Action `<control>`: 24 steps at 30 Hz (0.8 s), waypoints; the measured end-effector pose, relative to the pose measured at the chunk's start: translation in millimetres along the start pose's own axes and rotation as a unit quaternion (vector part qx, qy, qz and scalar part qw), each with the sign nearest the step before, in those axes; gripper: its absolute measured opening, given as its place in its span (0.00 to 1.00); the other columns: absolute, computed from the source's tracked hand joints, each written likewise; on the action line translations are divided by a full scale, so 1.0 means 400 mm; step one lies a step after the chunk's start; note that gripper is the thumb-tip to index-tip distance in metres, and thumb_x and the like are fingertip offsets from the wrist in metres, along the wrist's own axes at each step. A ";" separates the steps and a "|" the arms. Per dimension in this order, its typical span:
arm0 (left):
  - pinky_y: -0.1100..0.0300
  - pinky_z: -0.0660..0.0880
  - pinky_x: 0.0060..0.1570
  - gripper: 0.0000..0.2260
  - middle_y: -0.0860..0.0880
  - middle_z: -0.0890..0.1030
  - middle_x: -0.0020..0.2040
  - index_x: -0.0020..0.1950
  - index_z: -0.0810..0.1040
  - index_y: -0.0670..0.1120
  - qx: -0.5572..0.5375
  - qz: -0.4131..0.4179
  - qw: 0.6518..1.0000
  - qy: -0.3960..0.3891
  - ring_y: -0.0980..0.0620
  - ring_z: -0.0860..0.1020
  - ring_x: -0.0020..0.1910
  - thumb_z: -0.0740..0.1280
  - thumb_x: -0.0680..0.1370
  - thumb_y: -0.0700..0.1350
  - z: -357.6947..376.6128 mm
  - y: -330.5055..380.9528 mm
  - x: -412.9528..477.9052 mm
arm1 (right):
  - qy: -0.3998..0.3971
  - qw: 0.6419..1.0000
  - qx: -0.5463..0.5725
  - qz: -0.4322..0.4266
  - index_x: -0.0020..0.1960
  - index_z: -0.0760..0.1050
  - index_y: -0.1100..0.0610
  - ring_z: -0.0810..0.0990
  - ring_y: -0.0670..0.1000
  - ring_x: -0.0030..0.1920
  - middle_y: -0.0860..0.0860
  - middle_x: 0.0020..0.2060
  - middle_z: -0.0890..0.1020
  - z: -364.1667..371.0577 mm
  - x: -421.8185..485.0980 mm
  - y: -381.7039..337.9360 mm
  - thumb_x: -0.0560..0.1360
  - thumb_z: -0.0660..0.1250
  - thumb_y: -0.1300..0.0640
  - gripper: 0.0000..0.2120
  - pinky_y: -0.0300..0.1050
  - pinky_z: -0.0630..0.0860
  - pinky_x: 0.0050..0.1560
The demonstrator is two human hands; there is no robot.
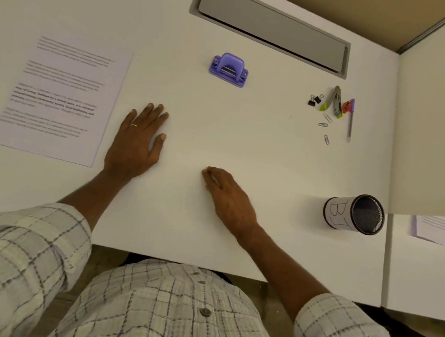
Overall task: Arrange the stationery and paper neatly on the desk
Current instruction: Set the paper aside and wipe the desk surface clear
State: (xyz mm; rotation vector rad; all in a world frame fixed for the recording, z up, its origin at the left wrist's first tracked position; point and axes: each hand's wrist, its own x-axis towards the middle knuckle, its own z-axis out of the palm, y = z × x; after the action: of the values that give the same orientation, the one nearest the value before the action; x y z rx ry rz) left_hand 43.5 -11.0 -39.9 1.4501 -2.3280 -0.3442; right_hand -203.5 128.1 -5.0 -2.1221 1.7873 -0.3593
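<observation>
A printed sheet of paper (59,97) lies flat at the left of the white desk (247,149). A purple hole punch (229,69) stands at the back centre. At the right lies a loose group: two black binder clips (315,99), a grey stapler (336,101), a pen (350,120) and three paper clips (325,125). A mesh pen cup (355,213) with a white label lies tipped on its side, right of centre. My left hand (139,139) rests flat beside the sheet, holding nothing. My right hand (229,195) rests on the bare desk, fingers loosely spread, empty.
A grey cable-tray flap (272,27) is set into the back of the desk. A white divider panel (437,135) stands at the right, with another printed sheet (441,232) on the neighbouring desk behind it. The front edge runs close to my torso.
</observation>
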 end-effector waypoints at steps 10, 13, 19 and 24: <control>0.46 0.54 0.81 0.23 0.48 0.64 0.81 0.81 0.64 0.46 -0.009 -0.004 1.000 -0.018 0.51 0.58 0.82 0.56 0.85 0.50 -0.008 -0.001 0.001 | 0.115 0.967 0.123 0.192 0.60 0.81 0.56 0.82 0.47 0.48 0.49 0.51 0.82 -0.044 -0.010 0.011 0.80 0.67 0.60 0.10 0.46 0.80 0.53; 0.46 0.55 0.81 0.23 0.48 0.64 0.81 0.80 0.64 0.46 -0.012 -0.005 1.000 -0.015 0.50 0.59 0.82 0.56 0.85 0.50 -0.009 0.001 0.000 | 0.097 0.971 0.131 0.172 0.57 0.83 0.56 0.82 0.46 0.47 0.49 0.49 0.83 -0.029 0.030 -0.040 0.79 0.68 0.61 0.09 0.43 0.79 0.51; 0.46 0.55 0.81 0.23 0.48 0.64 0.81 0.80 0.64 0.46 -0.012 -0.005 1.000 -0.012 0.50 0.59 0.82 0.57 0.85 0.49 -0.005 -0.002 0.002 | 0.121 0.964 0.132 0.196 0.55 0.84 0.56 0.83 0.45 0.49 0.48 0.49 0.85 -0.052 0.072 -0.051 0.77 0.69 0.61 0.08 0.40 0.79 0.52; 0.45 0.55 0.81 0.23 0.48 0.64 0.81 0.80 0.64 0.46 -0.013 -0.007 1.000 -0.011 0.50 0.58 0.82 0.56 0.85 0.49 -0.006 -0.001 0.000 | 0.102 0.970 0.123 0.185 0.60 0.82 0.56 0.83 0.46 0.52 0.49 0.54 0.85 -0.071 0.046 -0.026 0.78 0.68 0.61 0.11 0.40 0.79 0.57</control>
State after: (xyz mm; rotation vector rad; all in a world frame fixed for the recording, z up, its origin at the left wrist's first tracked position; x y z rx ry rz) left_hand 45.0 -11.5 -38.1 1.4572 -2.3240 -0.3949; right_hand -202.5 109.0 24.4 -1.5907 2.0789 -0.6785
